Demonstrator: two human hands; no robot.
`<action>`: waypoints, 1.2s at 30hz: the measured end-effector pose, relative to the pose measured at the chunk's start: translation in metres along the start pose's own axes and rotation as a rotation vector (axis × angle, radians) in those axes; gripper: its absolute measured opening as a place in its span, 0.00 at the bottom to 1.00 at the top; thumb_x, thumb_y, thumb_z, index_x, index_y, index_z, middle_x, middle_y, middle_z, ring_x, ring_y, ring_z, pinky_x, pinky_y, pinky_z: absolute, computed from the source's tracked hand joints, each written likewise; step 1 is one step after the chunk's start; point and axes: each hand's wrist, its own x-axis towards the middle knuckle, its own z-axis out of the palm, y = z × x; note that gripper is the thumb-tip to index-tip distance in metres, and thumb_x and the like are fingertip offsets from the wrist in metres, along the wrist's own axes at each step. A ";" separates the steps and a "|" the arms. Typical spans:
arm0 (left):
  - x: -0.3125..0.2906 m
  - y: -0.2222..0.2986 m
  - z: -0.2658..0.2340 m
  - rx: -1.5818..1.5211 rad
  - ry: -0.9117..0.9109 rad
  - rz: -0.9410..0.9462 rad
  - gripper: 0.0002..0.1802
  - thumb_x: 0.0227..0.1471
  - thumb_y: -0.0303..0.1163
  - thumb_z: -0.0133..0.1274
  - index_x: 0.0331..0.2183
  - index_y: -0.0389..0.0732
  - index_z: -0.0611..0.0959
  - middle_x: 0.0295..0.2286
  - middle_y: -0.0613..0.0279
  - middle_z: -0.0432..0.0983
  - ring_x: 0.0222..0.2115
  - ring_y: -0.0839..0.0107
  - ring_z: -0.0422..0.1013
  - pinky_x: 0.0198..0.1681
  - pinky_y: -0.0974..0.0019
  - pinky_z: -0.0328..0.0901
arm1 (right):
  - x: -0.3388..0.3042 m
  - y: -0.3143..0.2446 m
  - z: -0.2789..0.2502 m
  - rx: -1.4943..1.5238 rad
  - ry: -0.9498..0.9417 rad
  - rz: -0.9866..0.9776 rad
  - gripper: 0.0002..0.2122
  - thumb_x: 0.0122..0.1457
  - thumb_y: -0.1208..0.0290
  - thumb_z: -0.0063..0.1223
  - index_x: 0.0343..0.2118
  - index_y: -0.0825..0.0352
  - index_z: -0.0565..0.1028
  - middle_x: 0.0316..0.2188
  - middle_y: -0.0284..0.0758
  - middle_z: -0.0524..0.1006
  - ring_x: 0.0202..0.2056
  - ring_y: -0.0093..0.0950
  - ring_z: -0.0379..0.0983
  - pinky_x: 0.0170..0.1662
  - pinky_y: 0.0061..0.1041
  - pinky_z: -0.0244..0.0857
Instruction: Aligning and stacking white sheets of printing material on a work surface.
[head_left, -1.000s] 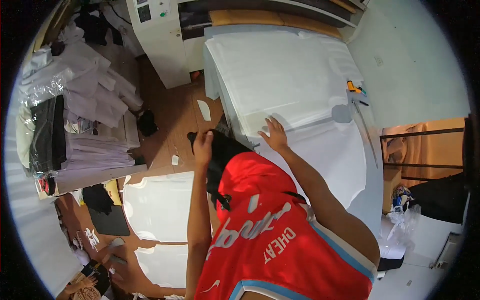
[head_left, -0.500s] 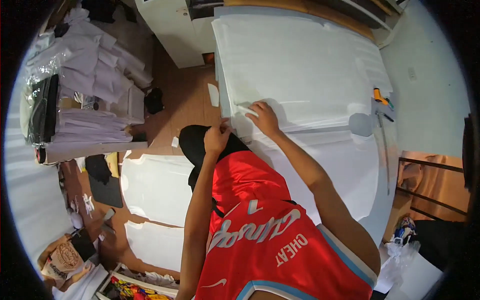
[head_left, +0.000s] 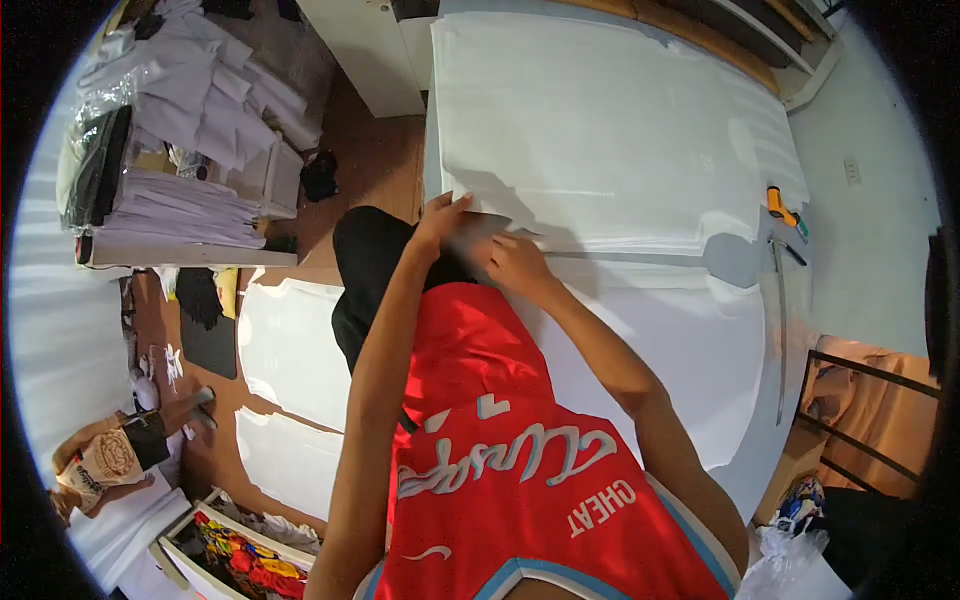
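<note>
My left hand [head_left: 440, 224] is at the near left corner of a stack of large white sheets [head_left: 590, 130] on the table. Its fingers are bent and closed on a dark, blurred thing [head_left: 478, 232] that I cannot make out. Just right of it, my right hand [head_left: 520, 268] has its fingers curled in at the other side of that blurred patch, by the stack's near edge. Whatever lies between the fingers is smeared. Under my right forearm spreads a second white stack [head_left: 670, 340], cut with curved edges.
An orange-and-black handheld tool [head_left: 782, 206] and a long metal ruler [head_left: 780, 330] lie along the table's right side. White cut pieces [head_left: 290, 325] rest on the floor at left. Folded white cloth [head_left: 180, 210] fills a shelf. Another person [head_left: 120, 455] is at lower left.
My right hand has come down and left, toward my left hand, which has risen slightly. The slim white thing seen at my right fingers no longer shows. The view has shifted a little.
</note>
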 end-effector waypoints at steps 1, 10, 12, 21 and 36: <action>0.000 0.000 -0.002 -0.038 -0.001 -0.003 0.21 0.55 0.42 0.53 0.43 0.35 0.76 0.33 0.60 0.76 0.34 0.68 0.74 0.39 0.64 0.67 | -0.001 0.001 0.004 0.110 0.069 0.026 0.13 0.52 0.65 0.58 0.38 0.65 0.75 0.42 0.39 0.72 0.41 0.39 0.71 0.43 0.35 0.66; -0.011 -0.011 -0.011 0.057 0.206 0.009 0.14 0.56 0.40 0.52 0.38 0.40 0.78 0.28 0.67 0.74 0.28 0.77 0.69 0.32 0.72 0.63 | 0.006 0.032 0.020 -0.090 0.210 0.089 0.12 0.52 0.62 0.57 0.37 0.62 0.78 0.39 0.38 0.76 0.42 0.40 0.72 0.43 0.38 0.66; -0.007 -0.015 -0.016 0.050 0.208 0.042 0.14 0.56 0.40 0.52 0.37 0.40 0.79 0.27 0.68 0.74 0.28 0.75 0.69 0.33 0.71 0.63 | 0.015 0.034 0.015 -0.008 0.251 0.091 0.11 0.53 0.61 0.56 0.35 0.62 0.78 0.36 0.40 0.76 0.39 0.41 0.72 0.41 0.39 0.66; -0.009 0.002 -0.024 -0.312 -0.022 -0.024 0.32 0.59 0.52 0.42 0.56 0.40 0.64 0.45 0.52 0.71 0.44 0.62 0.70 0.50 0.59 0.63 | 0.047 0.016 -0.031 0.125 0.430 0.076 0.08 0.56 0.67 0.54 0.34 0.65 0.76 0.32 0.40 0.76 0.35 0.44 0.72 0.37 0.40 0.66; -0.012 0.001 -0.026 -0.366 0.081 0.035 0.30 0.59 0.49 0.43 0.56 0.41 0.65 0.39 0.58 0.72 0.42 0.66 0.69 0.50 0.58 0.63 | 0.012 0.029 0.023 -0.032 0.239 0.158 0.11 0.54 0.66 0.56 0.37 0.66 0.79 0.29 0.42 0.79 0.34 0.43 0.75 0.37 0.39 0.67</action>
